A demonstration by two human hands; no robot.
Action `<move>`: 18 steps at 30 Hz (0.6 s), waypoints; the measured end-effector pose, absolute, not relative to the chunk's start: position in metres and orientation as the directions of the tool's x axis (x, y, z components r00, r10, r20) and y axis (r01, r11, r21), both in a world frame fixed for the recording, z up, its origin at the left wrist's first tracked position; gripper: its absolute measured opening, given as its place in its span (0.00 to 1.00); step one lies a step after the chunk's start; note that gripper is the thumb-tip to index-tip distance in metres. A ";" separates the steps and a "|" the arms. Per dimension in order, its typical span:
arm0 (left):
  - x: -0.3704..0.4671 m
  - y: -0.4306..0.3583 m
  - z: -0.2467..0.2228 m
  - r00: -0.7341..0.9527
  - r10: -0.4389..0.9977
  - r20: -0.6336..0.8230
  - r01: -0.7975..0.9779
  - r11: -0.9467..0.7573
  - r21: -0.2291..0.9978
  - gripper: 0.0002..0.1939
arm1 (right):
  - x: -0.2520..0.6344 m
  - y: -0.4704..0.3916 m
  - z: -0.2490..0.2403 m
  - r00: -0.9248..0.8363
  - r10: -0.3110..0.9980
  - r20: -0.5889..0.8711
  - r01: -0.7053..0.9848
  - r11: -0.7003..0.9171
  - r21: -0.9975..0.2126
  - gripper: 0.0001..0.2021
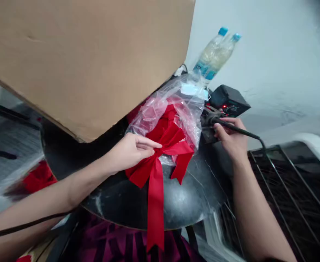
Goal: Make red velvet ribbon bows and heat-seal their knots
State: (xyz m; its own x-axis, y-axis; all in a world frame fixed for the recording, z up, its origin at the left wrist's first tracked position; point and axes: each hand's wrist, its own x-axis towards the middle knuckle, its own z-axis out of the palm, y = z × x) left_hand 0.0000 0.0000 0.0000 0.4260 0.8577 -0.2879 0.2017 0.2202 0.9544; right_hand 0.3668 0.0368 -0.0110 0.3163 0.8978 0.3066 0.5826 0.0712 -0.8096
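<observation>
Here at the round black marbled table (121,203), the left hand (131,151) has thumb and fingertips closed in a pinch on a red ribbon bow (166,145), right by its knot. The bow sits near the middle of the tabletop, against the mouth of a clear plastic bag (191,122) with more red ribbon inside; one long tail drops over the front edge, above purple fabric (116,240).

Over to the right hand (233,140): fingers and thumb grip a corded black pen-style tool (236,128), its front end at a dark, blurred stand just beside a black control box (229,100), red light glowing. Behind that, two blue-capped bottles (216,54) stand close together by the pale wall (280,47). A big cardboard panel (94,62) looms over the table's far left, and a wire rack (288,189) fills the lower right.
</observation>
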 end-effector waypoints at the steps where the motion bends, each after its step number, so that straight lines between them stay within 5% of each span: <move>1: 0.001 0.001 0.000 0.432 0.857 -0.281 0.197 0.215 0.957 0.16 | 0.366 0.037 -0.013 0.345 0.885 0.314 0.581 0.061 -0.812 0.20; 5: 0.002 0.002 0.002 0.483 0.845 -0.231 0.165 0.171 0.971 0.15 | 0.363 0.030 -0.016 0.420 0.876 0.236 0.569 -0.051 -0.821 0.20; 11: -0.005 -0.003 0.015 0.560 0.801 -0.212 0.076 0.204 0.976 0.11 | 0.354 -0.009 -0.012 0.320 0.943 -0.088 0.547 -0.260 -0.796 0.27; 18: -0.024 -0.033 0.036 0.593 0.752 -0.288 -0.050 0.391 0.919 0.16 | 0.339 -0.055 -0.028 0.314 0.949 -0.022 0.521 -0.192 -0.832 0.26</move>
State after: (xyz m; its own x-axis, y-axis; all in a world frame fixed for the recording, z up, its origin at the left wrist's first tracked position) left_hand -0.0245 -0.0334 0.0364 0.5928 0.7521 -0.2881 -0.0497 0.3912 0.9190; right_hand 0.3390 -0.0551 -0.0280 0.3137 0.9493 -0.0222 0.5212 -0.1917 -0.8316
